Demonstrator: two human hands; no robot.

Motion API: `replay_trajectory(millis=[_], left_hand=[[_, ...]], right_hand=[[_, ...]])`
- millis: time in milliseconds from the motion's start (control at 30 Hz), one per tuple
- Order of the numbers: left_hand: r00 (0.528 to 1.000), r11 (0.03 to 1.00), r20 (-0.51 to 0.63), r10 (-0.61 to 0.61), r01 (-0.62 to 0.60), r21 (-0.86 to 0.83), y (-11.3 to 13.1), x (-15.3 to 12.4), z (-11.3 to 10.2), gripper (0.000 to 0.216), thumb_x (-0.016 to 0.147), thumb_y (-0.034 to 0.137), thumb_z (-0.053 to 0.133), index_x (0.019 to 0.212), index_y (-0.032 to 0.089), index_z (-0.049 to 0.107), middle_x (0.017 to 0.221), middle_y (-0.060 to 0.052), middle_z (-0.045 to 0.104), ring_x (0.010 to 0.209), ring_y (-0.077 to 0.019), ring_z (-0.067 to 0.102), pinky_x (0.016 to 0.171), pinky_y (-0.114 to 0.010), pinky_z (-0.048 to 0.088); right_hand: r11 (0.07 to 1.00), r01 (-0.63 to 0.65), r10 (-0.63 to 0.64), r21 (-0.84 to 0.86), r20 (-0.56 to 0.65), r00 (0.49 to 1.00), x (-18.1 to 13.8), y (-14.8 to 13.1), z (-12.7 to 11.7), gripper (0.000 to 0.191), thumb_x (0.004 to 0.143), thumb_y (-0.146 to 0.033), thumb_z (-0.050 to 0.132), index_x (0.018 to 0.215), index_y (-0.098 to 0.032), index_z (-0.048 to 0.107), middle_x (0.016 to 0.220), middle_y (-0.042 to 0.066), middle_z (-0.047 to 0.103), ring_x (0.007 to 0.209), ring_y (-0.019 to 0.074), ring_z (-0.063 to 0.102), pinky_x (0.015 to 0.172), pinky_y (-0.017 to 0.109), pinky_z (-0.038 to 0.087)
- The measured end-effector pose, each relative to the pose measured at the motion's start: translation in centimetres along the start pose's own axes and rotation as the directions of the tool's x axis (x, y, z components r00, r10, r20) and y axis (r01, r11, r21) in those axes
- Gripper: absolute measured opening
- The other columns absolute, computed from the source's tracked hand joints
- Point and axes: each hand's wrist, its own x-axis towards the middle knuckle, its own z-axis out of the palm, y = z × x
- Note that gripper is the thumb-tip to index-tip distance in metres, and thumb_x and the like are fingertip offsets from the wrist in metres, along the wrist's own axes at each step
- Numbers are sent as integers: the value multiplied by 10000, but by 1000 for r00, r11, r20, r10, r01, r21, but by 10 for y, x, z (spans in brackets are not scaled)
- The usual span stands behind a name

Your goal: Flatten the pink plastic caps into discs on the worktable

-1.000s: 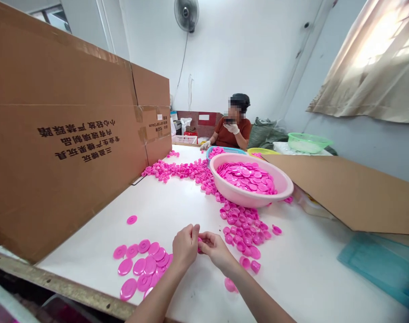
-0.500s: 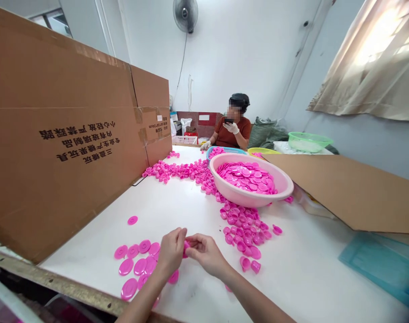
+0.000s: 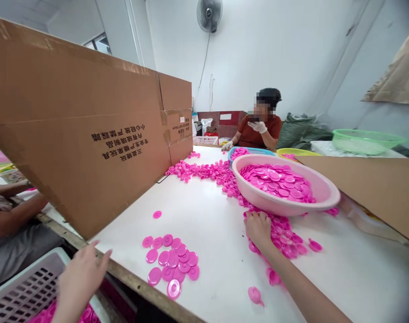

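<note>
Small pink cups (image 3: 284,237), heaped loosely on a white table (image 3: 211,233), in front of a pink basin (image 3: 285,205) and trailing away past its left side; probably spread low for picking up 1 by 1. At the near left edge of the heap, right hand (image 3: 259,228), back of it upward, fingers bent down among the cups; fingertips hidden, so cannot tell whether gripping 1 or merely touching. Nearer the front, 1 pink piece with a small nub (image 3: 254,295), apart from the heap.

Between the 2 hands, flat pink discs (image 3: 173,259), overlapping in a patch, with 1 lone disc (image 3: 157,214) farther back; seemingly laid flat within reach. Past the table edge, left hand (image 3: 85,271), over a white slatted basket (image 3: 22,277) holding pink pieces; fingers spread wide, nothing visible between; basket placed low beside the table, perhaps to save working space.

Inside the basin, a mound of discs (image 3: 274,179); likely kept from mixing with the cups by the high rim. Along the left, a large cardboard box (image 3: 72,98), standing like a screen; beyond it, another person's arm (image 3: 19,220); across the table, a seated person (image 3: 271,132), gloved hand raised with a dark phone-like object (image 3: 253,119).
</note>
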Motion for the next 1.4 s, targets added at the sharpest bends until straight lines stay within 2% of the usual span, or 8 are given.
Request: replay_trajectory(millis=[233, 400, 533, 667, 800, 1067, 1267, 1400], left_hand=[[950, 976, 231, 211, -193, -100, 151, 62, 60, 420, 777, 356, 344, 1140, 174, 447, 1123, -114, 498, 980, -272, 490, 772, -372, 396], [937, 966, 245, 248, -221, -133, 174, 66, 71, 334, 824, 239, 247, 915, 110, 542, 898, -140, 569, 848, -230, 537, 698, -317, 395], [905, 837, 219, 364, -215, -503, 197, 37, 45, 303, 833, 309, 286, 969, 159, 511, 849, -66, 595, 759, -164, 548, 668, -267, 401], [744, 524, 218, 632, -203, -827, 245, -11, 18, 293, 794, 373, 360, 837, 176, 573, 852, -39, 588, 738, -131, 541, 680, -247, 407], [537, 448, 356, 765, -46, -893, 281, -48, 25, 256, 775, 345, 374, 889, 180, 533, 702, 11, 576, 582, -98, 523, 553, -215, 390], [662, 530, 329, 674, -123, -839, 294, -62, 58, 151, 754, 306, 415, 770, 177, 491, 699, 5, 581, 617, -94, 507, 571, -213, 360], [493, 629, 523, 695, -66, -774, 296, -53, 55, 189, 738, 344, 443, 774, 168, 502, 708, -13, 599, 629, -121, 528, 549, -222, 359], [740, 744, 337, 582, -318, -588, 313, -57, 48, 285, 812, 361, 325, 885, 171, 524, 913, -70, 559, 864, -185, 485, 732, -300, 341]], right_hand=[[910, 45, -83, 412, 76, 994, -14, -19, -46, 423, 710, -67, 400, 1124, -139, 455, 1033, 109, 539, 922, 180, 487, 777, 274, 354], [763, 65, -334, 644, 307, 891, -58, -49, -58, 370, 677, -128, 453, 1037, -200, 503, 826, 38, 573, 791, 146, 525, 642, 220, 379], [739, 10, -281, 674, 294, 914, -74, -59, -42, 233, 738, -249, 448, 915, -179, 582, 906, 65, 567, 850, 166, 518, 737, 268, 383], [631, -64, -201, 773, 243, 949, -65, -49, -35, 334, 803, -355, 364, 962, -168, 591, 933, 77, 585, 838, 172, 540, 759, 288, 396], [496, -183, -164, 849, 299, 940, -58, -40, -34, 368, 812, -366, 341, 980, -142, 580, 823, 70, 619, 623, 137, 564, 598, 259, 426], [405, -252, -227, 879, 363, 904, -62, -49, -24, 292, 761, -353, 456, 865, -132, 616, 614, 27, 613, 520, 114, 540, 468, 209, 385], [317, -514, -221, 797, 589, 777, -60, -52, -21, 132, 687, -251, 563, 732, -127, 572, 559, 13, 604, 444, 92, 530, 431, 197, 410], [263, -575, -212, 775, 628, 749, -60, -53, -19, 117, 650, -213, 601, 706, -139, 531, 512, -13, 583, 429, 96, 547, 418, 197, 438]])
